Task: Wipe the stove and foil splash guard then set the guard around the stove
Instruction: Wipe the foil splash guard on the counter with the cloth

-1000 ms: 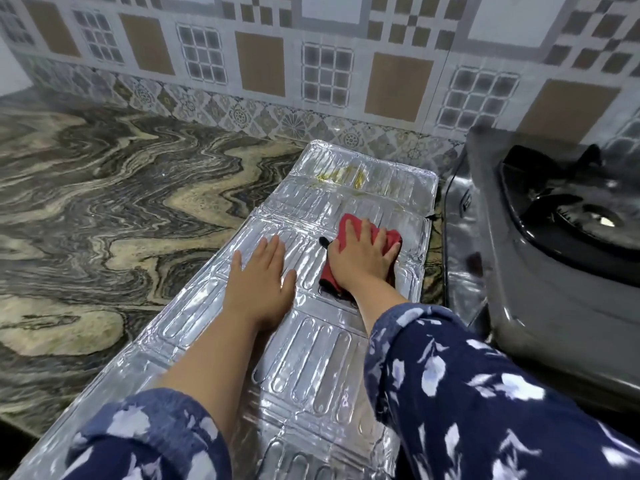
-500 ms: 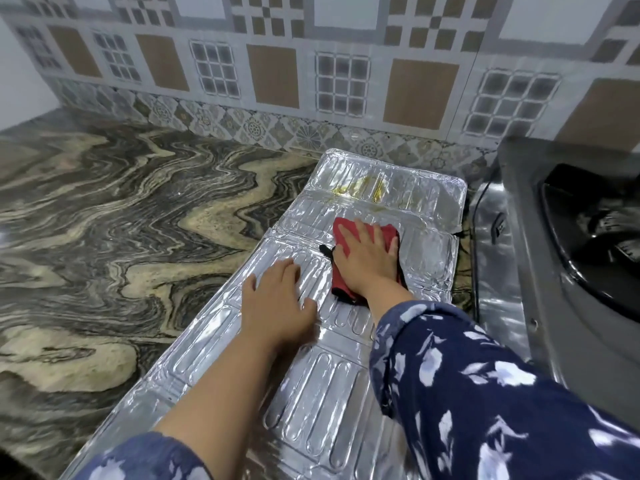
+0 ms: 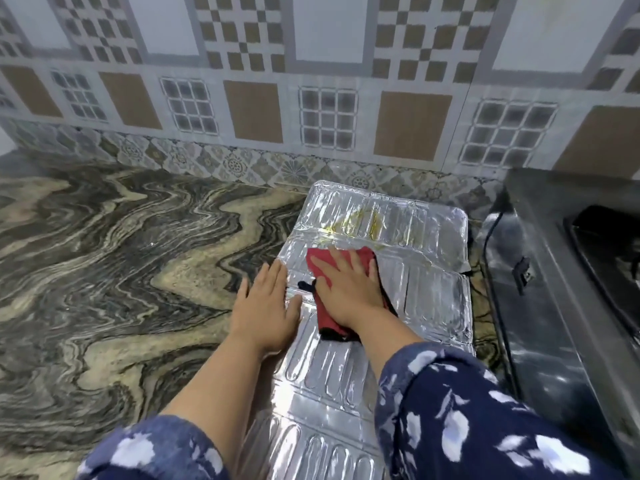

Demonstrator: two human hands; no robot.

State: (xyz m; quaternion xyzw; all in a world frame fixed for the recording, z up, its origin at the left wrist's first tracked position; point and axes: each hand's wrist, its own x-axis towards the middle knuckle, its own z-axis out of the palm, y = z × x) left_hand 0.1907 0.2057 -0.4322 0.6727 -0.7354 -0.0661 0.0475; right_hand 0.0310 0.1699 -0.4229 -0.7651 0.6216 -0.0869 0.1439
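The foil splash guard (image 3: 429, 296) lies flat on the marble counter, running from the tiled wall toward me. Yellowish greasy stains mark its far panel. My right hand (image 3: 349, 289) presses flat on a red cloth (image 3: 327, 318) in the middle of the guard, just short of the stains. My left hand (image 3: 265, 308) rests palm down with fingers spread on the guard's left edge, half on the counter. The steel stove (image 3: 554, 306) stands at the right, right beside the guard.
The swirled marble counter (image 3: 121, 254) stretches to the left. A patterned tiled wall (image 3: 311, 98) rises behind the counter. A black burner well (image 3: 609, 244) shows at the stove's right edge. My floral sleeves fill the lower frame.
My right hand has slid the red cloth farther along the guard toward the stained far panel. My left hand has shifted forward and left to the guard's edge. The view has tilted up.
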